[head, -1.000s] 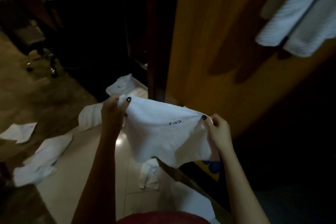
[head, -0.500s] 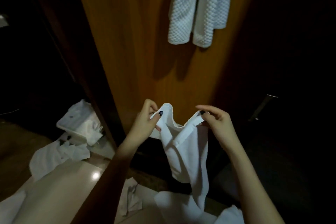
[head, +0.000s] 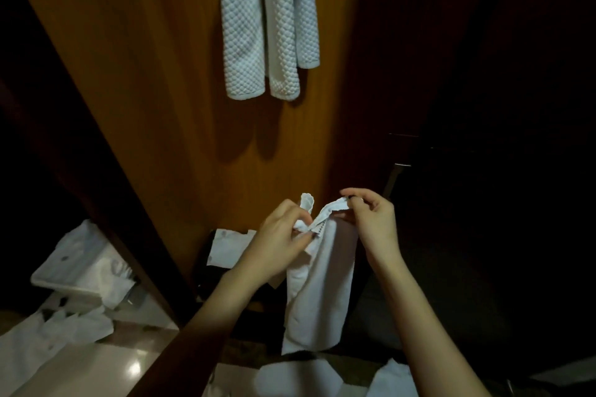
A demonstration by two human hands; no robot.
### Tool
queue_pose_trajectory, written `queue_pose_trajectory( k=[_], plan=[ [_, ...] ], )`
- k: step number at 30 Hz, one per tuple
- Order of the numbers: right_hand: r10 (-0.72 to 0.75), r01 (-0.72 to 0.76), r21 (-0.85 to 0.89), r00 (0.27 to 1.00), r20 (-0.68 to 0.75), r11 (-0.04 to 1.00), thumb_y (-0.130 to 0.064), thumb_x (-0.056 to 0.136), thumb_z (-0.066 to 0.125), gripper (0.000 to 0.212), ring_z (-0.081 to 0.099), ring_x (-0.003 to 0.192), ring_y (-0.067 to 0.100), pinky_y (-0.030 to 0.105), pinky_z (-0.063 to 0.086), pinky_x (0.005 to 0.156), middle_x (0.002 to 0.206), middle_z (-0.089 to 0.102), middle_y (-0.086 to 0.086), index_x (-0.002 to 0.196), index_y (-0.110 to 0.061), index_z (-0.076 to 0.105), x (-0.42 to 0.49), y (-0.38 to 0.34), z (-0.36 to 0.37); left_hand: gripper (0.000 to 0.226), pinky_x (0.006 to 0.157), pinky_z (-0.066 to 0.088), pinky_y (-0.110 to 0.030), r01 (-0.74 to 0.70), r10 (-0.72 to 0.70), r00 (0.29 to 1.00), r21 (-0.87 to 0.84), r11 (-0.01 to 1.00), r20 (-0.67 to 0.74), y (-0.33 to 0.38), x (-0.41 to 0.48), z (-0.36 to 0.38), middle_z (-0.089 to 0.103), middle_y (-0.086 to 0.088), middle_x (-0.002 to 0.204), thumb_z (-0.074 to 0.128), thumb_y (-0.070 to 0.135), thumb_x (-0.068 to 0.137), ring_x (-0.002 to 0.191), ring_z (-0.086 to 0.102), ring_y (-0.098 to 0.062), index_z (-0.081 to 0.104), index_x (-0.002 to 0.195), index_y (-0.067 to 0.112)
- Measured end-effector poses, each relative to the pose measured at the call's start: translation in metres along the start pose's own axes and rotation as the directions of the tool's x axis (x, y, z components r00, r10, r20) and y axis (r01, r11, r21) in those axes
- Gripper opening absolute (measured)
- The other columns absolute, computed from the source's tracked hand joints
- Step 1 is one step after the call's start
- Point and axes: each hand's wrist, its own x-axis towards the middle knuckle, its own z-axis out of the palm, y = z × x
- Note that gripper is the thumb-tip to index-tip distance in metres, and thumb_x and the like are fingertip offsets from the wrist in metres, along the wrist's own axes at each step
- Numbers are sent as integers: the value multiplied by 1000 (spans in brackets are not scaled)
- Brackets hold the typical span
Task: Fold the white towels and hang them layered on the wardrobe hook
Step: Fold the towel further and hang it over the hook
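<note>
Two hands, one towel in work. The left hand [head: 283, 235] has its fingers curled, pinching one top corner of the smooth white towel [head: 319, 287]. The right hand [head: 374, 222] pinches the other corner between thumb and forefinger, with the rest of its fingers loosely bent and spread. The corners nearly meet, and the towel hangs doubled lengthwise below the hands in front of the wooden wardrobe panel [head: 145, 74].

Risks:
- The grip is at the corners only, so the halves could go askew and the fold come out crooked.
- A slipped pinch would likely drop the towel onto the cluttered floor [head: 96, 374].
- The hook is out of view above the frame. Adding a layer by reaching up may drag down the waffle-weave towels [head: 254, 26] already hanging there.

Counts:
- Held towel: one.
- Hung waffle-weave towels: apparently two, layered; the exact count is unclear because the top is cut off.
- Loose white cloths [head: 48, 342] on the floor: at least five patches. It is too dim to tell which are separate pieces.
</note>
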Motion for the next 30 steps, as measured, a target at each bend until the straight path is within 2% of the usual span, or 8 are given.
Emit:
queue_pose_trajectory(
  k=[5,8,13,19,21,25,27,30],
  plan=[
    [84,-76,-66,988,132,995,0,96,48,22,74,74,27,32,60,74,83,72,21,91,-4,69,-3,-1,-15,10,65,36,-12,5,-10,995,-56,998,-103,-3,3,-8,55,8,87,64,3,90,75,51,0,67,86,12],
    [42,37,-239,947,318,970,-6,98,51,19,72,69,27,29,59,68,75,74,11,88,-2,67,-10,-4,-31,17,63,43,-15,65,-92,990,-224,972,-111,-2,9,-20,60,9,84,62,1,88,73,55,-2,66,81,15],
    [1,362,-682,883,470,635,-39,95,58,21,62,64,14,35,51,63,70,65,-1,87,-24,69,-13,-9,-54,17,64,41,-18,94,-133,986,-327,940,-100,2,17,-31,65,8,78,64,2,86,71,55,-6,70,80,17],
    [35,610,-693,741,671,385,-44,93,56,18,56,83,11,35,50,72,97,55,-6,99,-28,62,-11,-13,-54,13,71,46,-31,132,-172,982,-359,924,-82,7,15,-57,69,-10,81,71,1,84,77,61,-16,71,78,12],
    [-81,644,-656,735,673,394,-31,94,57,15,53,75,11,35,48,67,87,53,-4,84,-20,57,-12,-13,-50,16,71,46,-25,135,-174,980,-332,933,-92,8,13,-70,69,-10,81,72,1,83,76,60,-12,70,76,16],
    [-124,541,-495,749,650,680,-9,87,60,17,52,61,8,26,40,54,71,57,-3,76,-19,54,-10,-21,-49,7,70,43,-12,158,-183,980,-255,954,-76,4,5,-98,70,-9,85,69,4,86,77,60,-6,72,83,9],
    [-101,573,-506,719,687,644,-13,89,61,9,55,60,9,28,39,53,71,60,-3,81,-17,61,-7,-25,-46,4,72,44,-16,161,-180,981,-222,962,-71,4,0,-107,70,-14,88,70,4,86,81,60,-13,72,83,7],
    [-86,639,-577,704,705,509,-33,94,62,23,58,64,8,31,45,59,73,63,-3,80,-15,66,2,-35,-47,13,75,44,-27,177,-214,966,-233,956,-144,1,-6,-118,68,-21,88,73,3,83,82,58,-19,68,75,12]
  ],
)
